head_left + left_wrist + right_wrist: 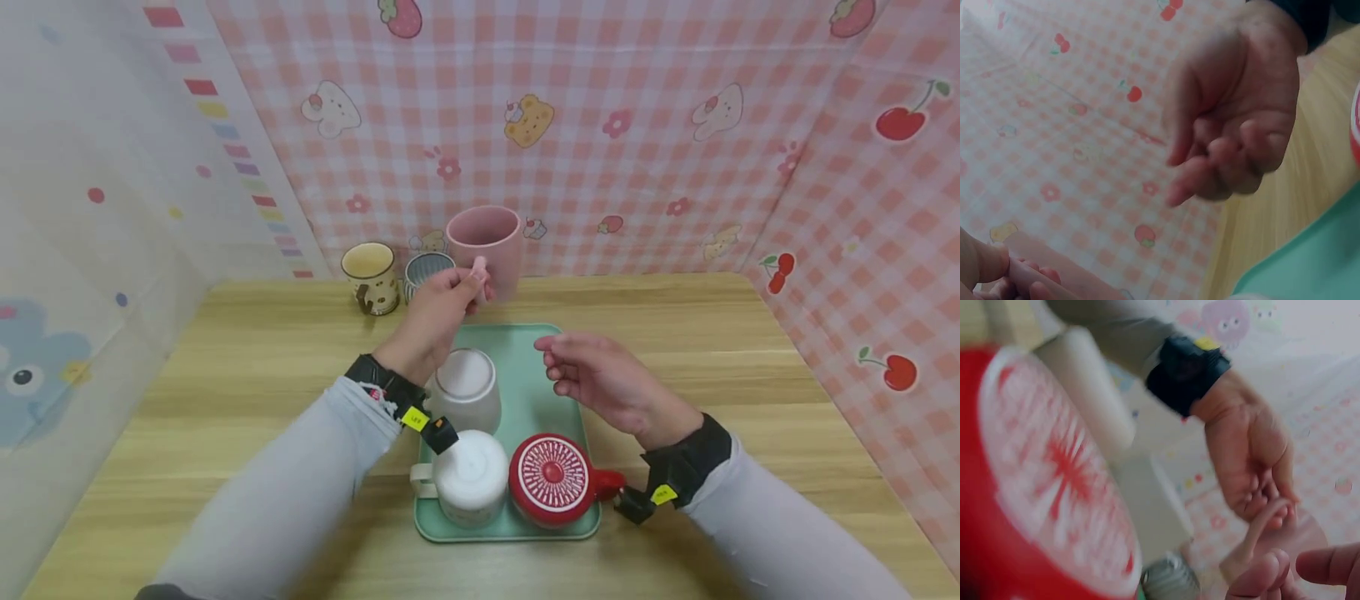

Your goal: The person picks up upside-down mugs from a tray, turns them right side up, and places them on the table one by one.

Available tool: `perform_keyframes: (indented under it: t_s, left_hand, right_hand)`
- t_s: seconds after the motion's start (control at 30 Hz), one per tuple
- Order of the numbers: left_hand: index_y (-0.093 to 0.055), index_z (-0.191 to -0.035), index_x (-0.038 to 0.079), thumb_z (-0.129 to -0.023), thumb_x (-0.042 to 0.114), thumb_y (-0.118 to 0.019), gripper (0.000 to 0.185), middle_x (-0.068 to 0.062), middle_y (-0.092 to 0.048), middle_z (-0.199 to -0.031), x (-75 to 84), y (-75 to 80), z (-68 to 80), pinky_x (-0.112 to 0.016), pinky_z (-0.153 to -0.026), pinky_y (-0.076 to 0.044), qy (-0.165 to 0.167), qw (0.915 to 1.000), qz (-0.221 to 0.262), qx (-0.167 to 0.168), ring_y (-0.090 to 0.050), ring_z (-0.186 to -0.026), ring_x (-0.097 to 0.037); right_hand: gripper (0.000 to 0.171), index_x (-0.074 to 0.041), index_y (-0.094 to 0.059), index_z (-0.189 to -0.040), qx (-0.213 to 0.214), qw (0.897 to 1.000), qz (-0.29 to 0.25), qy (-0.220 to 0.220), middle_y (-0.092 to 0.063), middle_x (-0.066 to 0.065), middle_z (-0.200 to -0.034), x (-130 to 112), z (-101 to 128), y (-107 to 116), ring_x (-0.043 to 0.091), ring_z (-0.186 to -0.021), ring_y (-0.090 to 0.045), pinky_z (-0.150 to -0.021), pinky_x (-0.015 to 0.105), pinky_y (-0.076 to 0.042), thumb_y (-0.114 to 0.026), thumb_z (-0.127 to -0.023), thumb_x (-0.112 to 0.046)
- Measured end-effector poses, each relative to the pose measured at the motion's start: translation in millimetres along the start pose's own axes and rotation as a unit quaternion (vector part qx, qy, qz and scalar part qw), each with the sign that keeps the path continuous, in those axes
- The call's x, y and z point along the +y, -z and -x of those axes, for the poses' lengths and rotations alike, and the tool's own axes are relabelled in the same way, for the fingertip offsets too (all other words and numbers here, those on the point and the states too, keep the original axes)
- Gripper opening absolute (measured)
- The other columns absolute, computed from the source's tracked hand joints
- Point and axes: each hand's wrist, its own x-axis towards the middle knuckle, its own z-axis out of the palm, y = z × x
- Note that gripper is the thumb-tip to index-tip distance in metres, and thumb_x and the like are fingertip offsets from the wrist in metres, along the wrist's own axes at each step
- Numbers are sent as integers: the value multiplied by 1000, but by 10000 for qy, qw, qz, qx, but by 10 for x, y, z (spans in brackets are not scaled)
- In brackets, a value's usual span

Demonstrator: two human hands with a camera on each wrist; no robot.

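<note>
Cups, six in all: pink mug (486,247), cream mug (371,276), ribbed grey cup (426,274), upturned white glass (467,388), upturned white mug (469,477), upturned red mug (553,479)
Trays: one green tray (538,373)
Benches: one wooden bench (247,367)
Hands: two, left hand (435,315), right hand (600,377)

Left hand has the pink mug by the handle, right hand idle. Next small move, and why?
Probably bring the pink mug toward the green tray: the left hand holds it by its handle above the table's far edge, the tray's back half is bare, and the right hand waits there holding nothing.
</note>
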Motion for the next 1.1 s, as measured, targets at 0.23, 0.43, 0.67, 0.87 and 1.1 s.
perform_keyframes:
  t_s: [0.23, 0.43, 0.67, 0.87, 1.1]
  left_hand:
    - [-66, -90, 6, -108, 28, -57, 29, -5, -64, -107, 26, 45, -284, -31, -94, -46, 124, 9978, -645, 61, -56, -102, -18]
    - [-69, -99, 1, -107, 22, -59, 25, -8, -66, -118, 2, 62, -495, -28, -94, -49, 459, 9951, -877, 48, -58, -103, -16]
    - [-69, -99, -1, -108, 24, -58, 29, -5, -62, -108, -83, 90, -692, -23, -80, -43, 748, 9903, -1168, 75, -54, -96, -15]
    - [-66, -88, -1, -107, 20, -58, 29, -6, -57, -109, -190, 92, -819, -29, -85, -47, 720, 9872, -1418, 110, -50, -93, -17]
    - [-62, -82, 4, -109, 30, -54, 38, -5, -54, -97, -230, 55, -906, -27, -79, -38, 858, 9786, -1870, 10, -49, -91, -20]
  right_hand:
    - [22, -17, -73, -105, 255, 9996, 122, -10, -64, -5, -89, 181, 2, 327, 10, -83, -60, -75, 19, -55, -53, -110, -21]
    - [23, -16, -74, -105, 301, 9994, -153, -32, -67, -4, -90, 298, 6, 503, 8, -82, -63, -76, 19, -56, -51, -110, -20]
    - [24, -16, -74, -105, 387, 9985, -395, -55, -68, -4, -90, 402, 14, 618, 8, -84, -63, -77, 19, -56, -51, -110, -20]
    - [25, -15, -74, -105, 416, 9975, -573, 7, -70, -5, -91, 438, 0, 676, 7, -84, -63, -76, 18, -57, -50, -111, -19]
    - [27, -15, -74, -105, 432, 9972, -615, 4, -68, -3, -91, 450, -15, 690, 7, -84, -63, -76, 18, -57, -48, -111, -18]
